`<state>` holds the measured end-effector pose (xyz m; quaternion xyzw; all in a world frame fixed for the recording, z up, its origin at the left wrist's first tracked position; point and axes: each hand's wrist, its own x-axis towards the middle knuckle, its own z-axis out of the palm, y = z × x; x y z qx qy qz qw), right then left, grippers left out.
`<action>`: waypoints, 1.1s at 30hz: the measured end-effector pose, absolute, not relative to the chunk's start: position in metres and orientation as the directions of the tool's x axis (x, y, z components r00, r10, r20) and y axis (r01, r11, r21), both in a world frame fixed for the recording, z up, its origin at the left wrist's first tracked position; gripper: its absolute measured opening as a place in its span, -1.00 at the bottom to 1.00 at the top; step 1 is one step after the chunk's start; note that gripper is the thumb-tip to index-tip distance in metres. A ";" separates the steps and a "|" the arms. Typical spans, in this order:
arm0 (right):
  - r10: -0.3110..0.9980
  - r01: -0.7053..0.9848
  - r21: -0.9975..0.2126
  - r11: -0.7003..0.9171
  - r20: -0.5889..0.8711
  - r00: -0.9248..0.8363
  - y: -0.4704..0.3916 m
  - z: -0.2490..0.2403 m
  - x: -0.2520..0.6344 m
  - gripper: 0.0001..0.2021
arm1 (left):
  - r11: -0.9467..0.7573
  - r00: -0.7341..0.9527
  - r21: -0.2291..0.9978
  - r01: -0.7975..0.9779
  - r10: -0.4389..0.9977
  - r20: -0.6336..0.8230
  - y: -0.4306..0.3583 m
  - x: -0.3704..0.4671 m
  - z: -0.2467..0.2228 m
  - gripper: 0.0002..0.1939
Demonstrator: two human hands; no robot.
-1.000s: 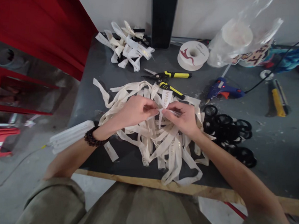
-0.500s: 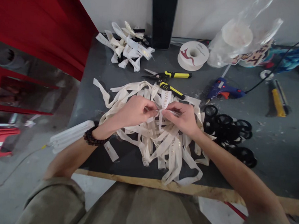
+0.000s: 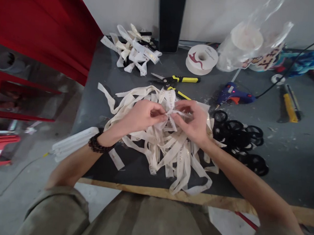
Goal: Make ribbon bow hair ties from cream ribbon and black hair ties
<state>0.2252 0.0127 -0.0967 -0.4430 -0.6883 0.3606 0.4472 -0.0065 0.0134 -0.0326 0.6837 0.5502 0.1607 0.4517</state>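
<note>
A white printed ribbon [image 3: 170,100] is gathered into a knot or bow between my two hands, with loops and tails sticking out. My left hand [image 3: 148,115] pinches it from the left between thumb and fingers. From the right, my right hand [image 3: 192,120] grips the same ribbon, thumb below and fingers curled above. Both hands hover over a loose heap of cream ribbon strips [image 3: 182,161] with gold lettering. Yellow-and-black snips [image 3: 186,79] lie just beyond the heap, one handle partly covered by ribbon.
Finished-looking bows [image 3: 139,51] are piled at the back left. A ribbon spool [image 3: 202,60], a plastic-wrapped roll [image 3: 241,44], a blue glue gun [image 3: 235,94] with a cord, black hair ties [image 3: 241,137] and a yellow cutter [image 3: 291,104] lie toward the right.
The upright ribbon loop has bent over and changed shape, and the lower tail has swung right. My right hand's fingers have shifted slightly up and spread around the ribbon. The view has moved slightly.
</note>
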 end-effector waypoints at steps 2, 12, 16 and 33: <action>0.844 0.408 -0.747 0.525 0.519 -0.135 0.008 -0.096 0.227 -0.77 | 0.093 0.250 0.835 0.542 0.931 -0.266 0.011 -0.004 -0.035 -0.80; 0.798 0.709 -0.489 0.508 0.578 -0.173 -0.002 -0.099 0.218 -0.85 | 0.327 0.092 0.930 0.168 0.934 -0.345 0.005 0.002 -0.054 -0.72; 0.820 0.715 -0.504 0.485 0.545 -0.172 0.001 -0.099 0.220 -0.81 | 0.448 0.115 0.890 0.078 0.883 -0.455 0.007 0.003 -0.054 -0.67; 0.819 0.710 -0.514 0.481 0.552 -0.156 0.000 -0.099 0.218 -0.78 | 0.502 0.131 0.865 -0.001 0.857 -0.498 0.006 0.003 -0.060 -0.72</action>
